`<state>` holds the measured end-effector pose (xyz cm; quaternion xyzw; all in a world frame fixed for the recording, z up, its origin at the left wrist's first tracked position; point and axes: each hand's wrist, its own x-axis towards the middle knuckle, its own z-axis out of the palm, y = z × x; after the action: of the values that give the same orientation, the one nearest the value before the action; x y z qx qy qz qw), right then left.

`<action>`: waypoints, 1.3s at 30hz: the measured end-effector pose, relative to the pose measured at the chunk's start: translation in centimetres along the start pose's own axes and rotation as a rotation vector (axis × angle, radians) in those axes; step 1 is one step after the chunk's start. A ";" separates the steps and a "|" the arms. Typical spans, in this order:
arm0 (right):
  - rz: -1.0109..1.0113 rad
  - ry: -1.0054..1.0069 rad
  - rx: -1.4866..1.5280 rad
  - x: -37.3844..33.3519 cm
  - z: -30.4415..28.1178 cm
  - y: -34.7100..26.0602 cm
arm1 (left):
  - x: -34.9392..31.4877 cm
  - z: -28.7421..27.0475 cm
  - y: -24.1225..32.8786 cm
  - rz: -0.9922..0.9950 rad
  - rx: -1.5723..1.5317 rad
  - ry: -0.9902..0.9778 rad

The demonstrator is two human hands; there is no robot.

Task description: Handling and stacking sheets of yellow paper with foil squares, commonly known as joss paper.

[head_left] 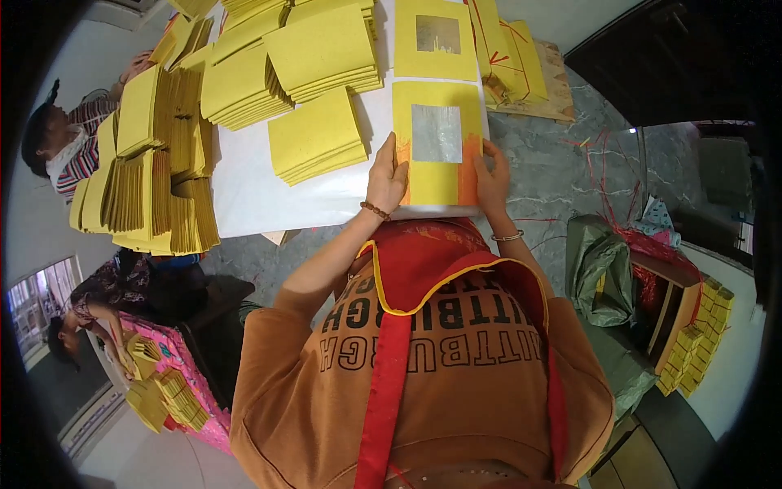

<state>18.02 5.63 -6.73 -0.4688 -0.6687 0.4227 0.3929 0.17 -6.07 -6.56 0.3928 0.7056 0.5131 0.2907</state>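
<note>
Head view: touching opposite side edges of silver-foiled yellow joss paper [436, 145] with left hand [387, 175] and right hand [493, 176]; cannot tell whether grasping or merely resting fingers there. Lies flat at the near right corner of the white tabletop [269, 191], right of a folded yellow paper stack [318, 137].

- Clock taken from the near sheet [434, 183], which is lying on the surface [277, 204].
- Left hand [388, 175] is touching it at 8, right hand [493, 175] at 4.
- Far sheet [403, 49] is lying just beyond, at 12.
- Small folded stack [316, 130] is resting at 9, larger folded stacks [322, 49] at 10.
- Bundles [528, 65] are lying on a board [560, 81] at 2.
- Bag [599, 273] is sitting at 4, off the surface.
</note>
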 end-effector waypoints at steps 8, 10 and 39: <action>-0.210 -0.018 -0.222 1.2 -0.6 0.4 | 0.7 -0.9 2.4 0.323 0.417 0.064; -0.338 -0.155 -0.416 1.4 -1.2 0.9 | 0.7 -1.0 3.7 0.415 0.584 0.089; 0.154 -0.253 0.355 2.1 -0.5 2.7 | 2.1 -1.4 4.2 0.240 0.247 -0.517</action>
<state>18.75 8.26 -8.82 -0.3853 -0.5899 0.6181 0.3486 -0.95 -4.28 -2.11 0.6232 0.6139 0.3371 0.3481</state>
